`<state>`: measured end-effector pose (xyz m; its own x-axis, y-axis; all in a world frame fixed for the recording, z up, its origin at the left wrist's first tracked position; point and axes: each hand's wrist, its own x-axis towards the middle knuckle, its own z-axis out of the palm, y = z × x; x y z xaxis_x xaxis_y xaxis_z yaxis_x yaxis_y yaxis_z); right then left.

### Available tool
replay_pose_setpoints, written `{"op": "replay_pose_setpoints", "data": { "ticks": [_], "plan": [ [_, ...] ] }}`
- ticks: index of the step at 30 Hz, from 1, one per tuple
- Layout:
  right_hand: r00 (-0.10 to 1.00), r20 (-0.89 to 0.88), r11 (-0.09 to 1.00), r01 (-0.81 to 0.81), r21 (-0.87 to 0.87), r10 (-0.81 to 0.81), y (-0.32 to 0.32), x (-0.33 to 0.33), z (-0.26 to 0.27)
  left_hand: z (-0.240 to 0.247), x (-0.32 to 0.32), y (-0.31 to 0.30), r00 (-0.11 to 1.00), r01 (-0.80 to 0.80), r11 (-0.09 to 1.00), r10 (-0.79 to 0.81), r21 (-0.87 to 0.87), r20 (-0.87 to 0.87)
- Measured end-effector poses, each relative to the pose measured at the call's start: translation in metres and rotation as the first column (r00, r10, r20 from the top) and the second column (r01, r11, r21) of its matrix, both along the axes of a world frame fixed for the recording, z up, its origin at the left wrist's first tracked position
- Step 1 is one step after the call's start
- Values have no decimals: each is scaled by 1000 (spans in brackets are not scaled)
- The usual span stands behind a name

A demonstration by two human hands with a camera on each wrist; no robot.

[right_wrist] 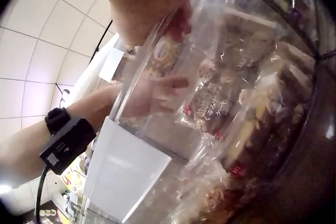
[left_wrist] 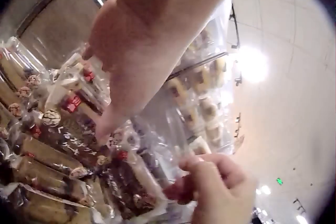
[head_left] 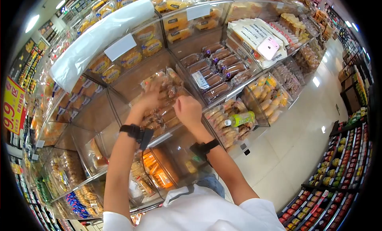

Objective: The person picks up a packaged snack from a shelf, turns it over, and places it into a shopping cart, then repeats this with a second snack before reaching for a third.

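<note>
Wrapped walnut cakes [head_left: 161,117] fill part of a clear bin in front of me; their packs show brown slices, red labels and white Japanese print. My left hand [head_left: 150,97] is over the far side of the pile. Its fingers are spread in the right wrist view, and the thumb touches a printed cake pack [left_wrist: 63,134] in the left wrist view. On the near right, my right hand [head_left: 189,109] has curled fingers, thumb and forefinger pinching clear film of a wrapped cake [right_wrist: 247,35]. The film's far end is partly hidden.
Clear dividers [head_left: 113,107] and a front wall with a white label [right_wrist: 128,166] bound the bin. Dark wrapped cakes [head_left: 219,68] lie in the bin to the right. A green-labelled bottle [head_left: 240,118] lies on nearby packs; a phone [head_left: 268,48] rests on a white bag.
</note>
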<state>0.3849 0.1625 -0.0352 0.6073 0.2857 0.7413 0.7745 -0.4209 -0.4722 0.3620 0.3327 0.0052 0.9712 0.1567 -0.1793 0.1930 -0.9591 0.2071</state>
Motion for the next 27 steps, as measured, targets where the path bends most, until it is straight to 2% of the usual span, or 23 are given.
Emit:
{"op": "replay_pose_setpoints", "data": {
  "ticks": [1, 4, 9, 12, 15, 18, 19, 23, 27],
  "plan": [
    [1000, -30, 1000, -8, 10, 9, 0, 0, -1, -8, 8, 4, 993, -25, 1000, 26, 5, -112],
    [999, -36, 1000, -11, 3, 11, -1, 0, 1, -25, 15, 7, 988, 8, 995, 9, 104, -154],
    [999, -23, 999, -23, 29, 24, -1, 1, -2, -21, 22, -3, 968, -105, 929, 177, 354, -177],
    [999, -18, 999, -30, 32, 31, -1, 2, -2, -23, 18, -2, 964, -81, 906, 177, 415, -199],
    [999, -27, 1000, -23, 20, 24, -1, 1, -3, -25, 10, -5, 973, -64, 928, 140, 367, -185],
    [998, -42, 994, -35, 105, 39, 0, 1, -1, -26, 3, -10, 978, -35, 922, 112, 386, -179],
    [999, -29, 996, -37, 77, 39, 0, 1, -2, -32, -1, -7, 993, -38, 927, 75, 374, -86],
    [999, -3, 999, -42, 17, 42, -2, 2, -4, -36, 0, 1, 1000, -7, 946, 10, 325, -9],
    [1000, -4, 999, -31, 17, 31, -4, 1, -1, -34, 5, 2, 998, -25, 942, 41, 335, -40]
  ]
}}
